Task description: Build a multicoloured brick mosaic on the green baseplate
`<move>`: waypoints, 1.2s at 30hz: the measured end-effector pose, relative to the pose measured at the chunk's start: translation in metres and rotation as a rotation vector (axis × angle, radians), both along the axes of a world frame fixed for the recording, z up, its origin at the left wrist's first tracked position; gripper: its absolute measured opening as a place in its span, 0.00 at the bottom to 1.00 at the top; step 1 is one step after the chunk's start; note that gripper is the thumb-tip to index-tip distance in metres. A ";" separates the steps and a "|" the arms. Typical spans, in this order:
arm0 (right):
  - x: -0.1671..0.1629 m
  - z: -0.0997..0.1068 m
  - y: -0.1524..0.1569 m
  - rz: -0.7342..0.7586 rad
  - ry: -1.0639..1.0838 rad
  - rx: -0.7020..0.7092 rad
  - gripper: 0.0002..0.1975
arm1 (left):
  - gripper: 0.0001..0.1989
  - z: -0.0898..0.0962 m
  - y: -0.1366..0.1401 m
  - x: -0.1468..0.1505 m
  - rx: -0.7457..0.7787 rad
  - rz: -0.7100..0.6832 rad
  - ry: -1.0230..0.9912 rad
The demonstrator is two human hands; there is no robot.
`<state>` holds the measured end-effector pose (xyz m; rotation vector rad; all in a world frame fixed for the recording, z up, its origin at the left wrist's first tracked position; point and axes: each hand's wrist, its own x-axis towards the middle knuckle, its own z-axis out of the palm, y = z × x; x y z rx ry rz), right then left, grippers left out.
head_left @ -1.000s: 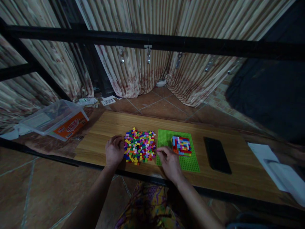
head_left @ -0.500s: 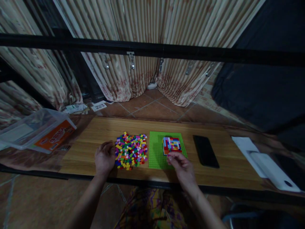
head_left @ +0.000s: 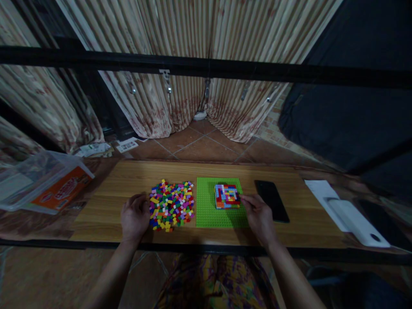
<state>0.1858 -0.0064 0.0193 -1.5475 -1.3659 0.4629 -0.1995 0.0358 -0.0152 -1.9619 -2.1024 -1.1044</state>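
Note:
My right hand is pinched at the right edge of a block built of multicoloured toy bricks. A small brick seems to be between its fingertips, mostly hidden by them. The built block sits on a green studded baseplate. To the left of the plate spreads a loose pile of small coloured bricks. Against that pile's left side rests my left hand, its fingers curled in; whatever they may hold is hidden.
A black phone lies on the wooden table, right of the baseplate. Beyond the table's right end are a white sheet and a white device. A clear plastic bin with an orange label stands at the left. Striped curtains hang behind.
My right hand has moved from the front of the built block to its right edge, uncovering the block's front. My left hand stays beside the pile. The whole view has shifted slightly.

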 end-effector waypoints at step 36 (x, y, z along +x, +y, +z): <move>0.009 0.014 0.014 0.250 -0.279 -0.064 0.12 | 0.11 0.002 -0.002 0.003 -0.006 0.017 -0.017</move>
